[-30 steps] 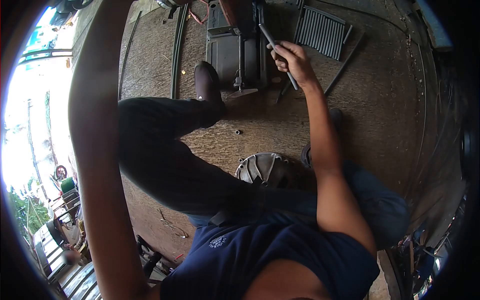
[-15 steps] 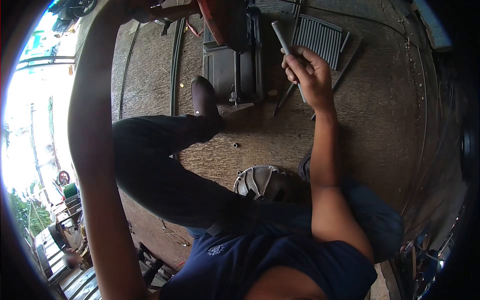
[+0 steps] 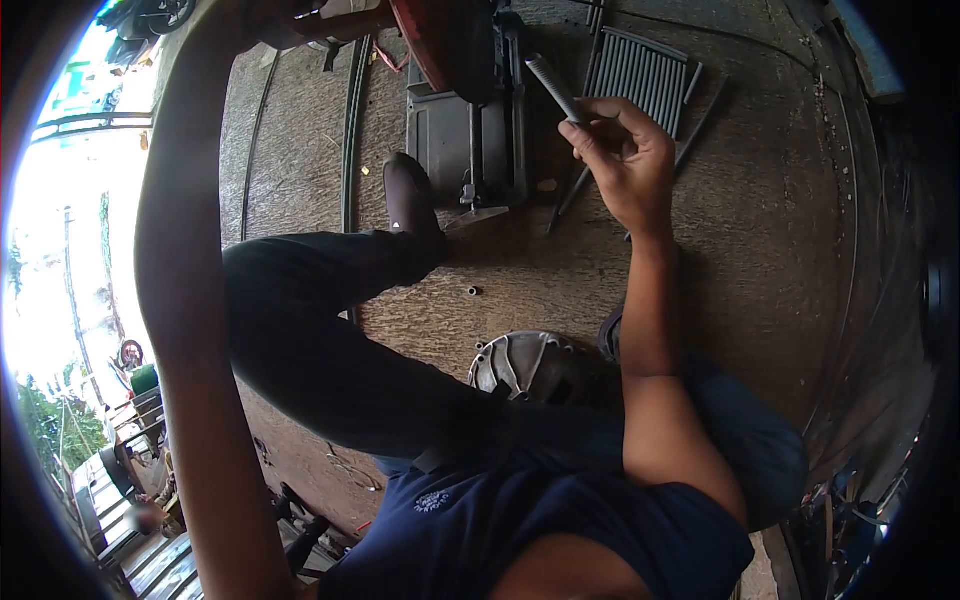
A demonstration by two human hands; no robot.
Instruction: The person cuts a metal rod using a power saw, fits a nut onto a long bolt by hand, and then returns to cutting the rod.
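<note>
Your right hand (image 3: 632, 165) is gripping a grey rod (image 3: 553, 88) near its lower end, the thumb and fingers closing around it; the rod is tilting up and to the left in the view, its ridged upper end standing free above the floor (image 3: 740, 250). Your left hand (image 3: 262, 22) is reaching to the upper edge beside the reddish machine head (image 3: 440, 50); shadow is obscuring its fingers, so whether they are closing on anything cannot be told. The machine head is overhanging a grey base (image 3: 438, 140), along which a clamp screw (image 3: 475, 150) is running. Just beyond your right hand, similar short rods (image 3: 635, 78) are lying side by side in a neat row. To the left of the base, long bars (image 3: 353, 150) are lying parallel on the floor. Your shoe (image 3: 408, 195) is resting close to the base. Nearer your body, a small ring (image 3: 474, 291) is lying by itself, and a ribbed metal casting (image 3: 520, 365) is sitting beside your leg (image 3: 360, 370), partly hidden.
</note>
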